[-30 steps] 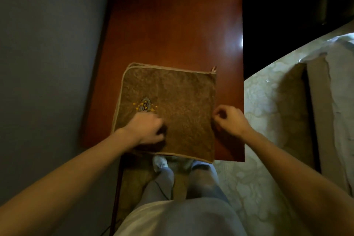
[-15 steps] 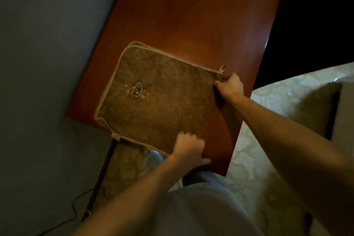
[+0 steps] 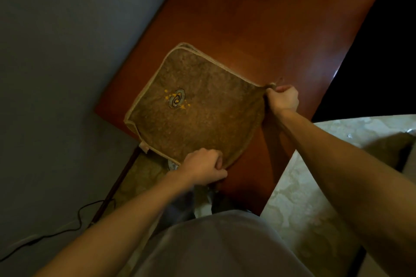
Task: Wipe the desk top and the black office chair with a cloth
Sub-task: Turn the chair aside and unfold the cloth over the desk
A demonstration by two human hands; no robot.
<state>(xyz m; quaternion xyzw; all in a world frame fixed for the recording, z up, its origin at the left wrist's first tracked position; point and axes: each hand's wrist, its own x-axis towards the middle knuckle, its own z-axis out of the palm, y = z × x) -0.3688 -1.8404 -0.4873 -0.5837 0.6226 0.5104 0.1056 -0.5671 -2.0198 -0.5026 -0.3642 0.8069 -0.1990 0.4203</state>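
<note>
- Two hands hold one brown cloth [image 3: 198, 117] lying flat on the red-brown surface [image 3: 270, 29], at its near-left end.
- Cloth is roughly square with no clear long axis. It sits turned like a diamond, with one corner far, one left, one near and one right.
- Its pale-trimmed near-left edge lies along the end of the surface, and a small tag hangs past it.
- Spiral emblem [image 3: 176, 101] faces up, left of the cloth's centre.
- Left hand [image 3: 202, 166]: back up, fingers curled, grip clamped on the near corner.
- Right hand [image 3: 282, 100]: fisted, grip clamped on the bunched right corner.
- Both forearms are bare and reach out from the near side.
- Black cable [image 3: 45, 235] lies on the floor, near left.
</note>
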